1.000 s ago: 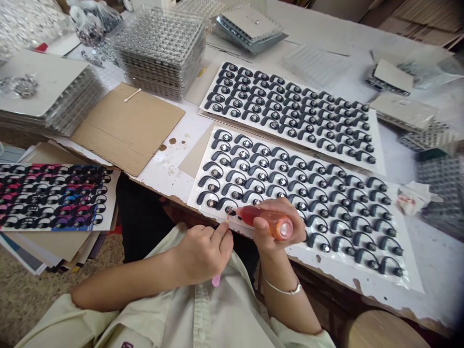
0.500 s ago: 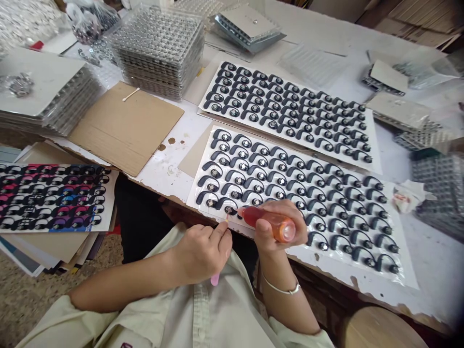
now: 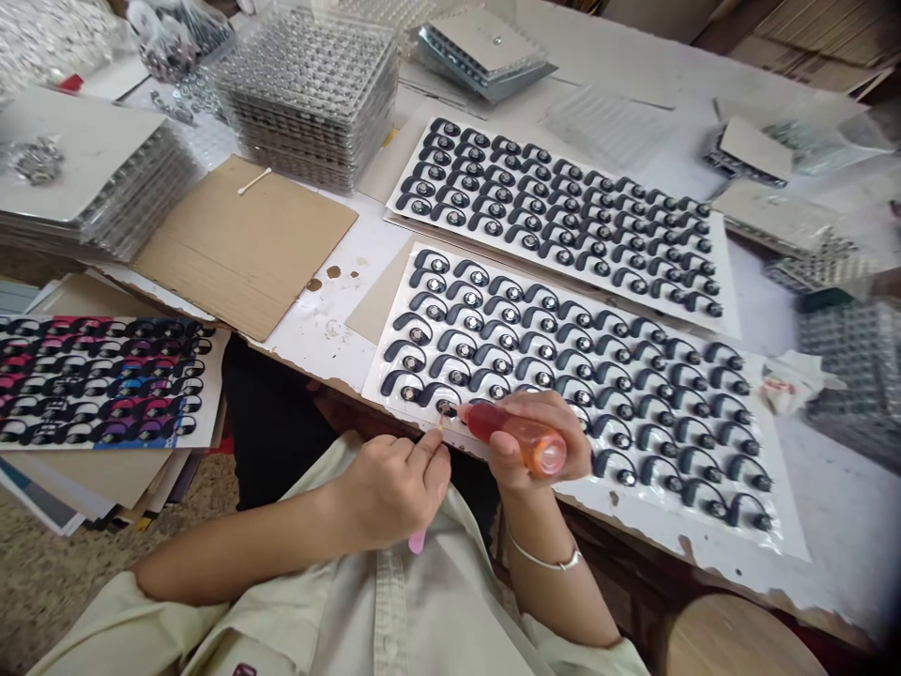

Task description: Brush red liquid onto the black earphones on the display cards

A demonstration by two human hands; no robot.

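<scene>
Little changed vs 0.5 s ago: right hand (image 3: 542,441) still closed round the small orange-red plastic bottle (image 3: 517,435), nozzle now touching a black ear-hook piece (image 3: 445,406) on the near white sheet (image 3: 788,526). Left hand (image 3: 398,488) keeps pinching a thin pink stick (image 3: 418,542). White scuffed counter (image 3: 845,507) also carries brown cardboard (image 3: 243,244) & stacked clear trays (image 3: 310,94).

The right hand (image 3: 545,441) covers most of the orange bottle (image 3: 525,438) and some black ear hooks on the near sheet (image 3: 781,535). The left hand (image 3: 394,488) hides the middle of the pink stick (image 3: 418,542) — only its two ends peek out. The stick's tip is too small to make out. At the left edge the colourful sheet (image 3: 105,380) is cut off. At the far right the clear trays (image 3: 855,376) look blurry — their contents can't be told.
</scene>
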